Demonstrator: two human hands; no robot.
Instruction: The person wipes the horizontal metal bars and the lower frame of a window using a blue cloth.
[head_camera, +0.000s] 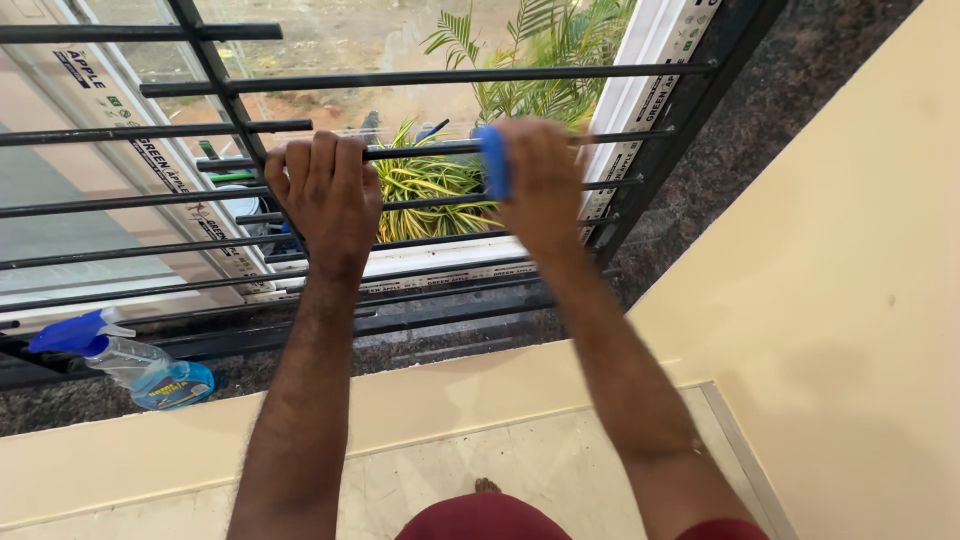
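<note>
My left hand (325, 195) is curled around a black horizontal bar of the window grille (420, 78), fingers wrapped over the bar. My right hand (540, 180) presses a blue sponge or cloth (490, 160) against the same bar further right; the hand looks blurred. Both arms reach forward from the bottom of the view. Behind the grille the window is open, with green plants (440, 180) outside.
A spray bottle with a blue trigger head and blue liquid (140, 365) lies on its side on the dark granite sill (450, 345) at the left. A cream wall (830, 300) runs along the right. Pale floor tiles (520, 470) lie below.
</note>
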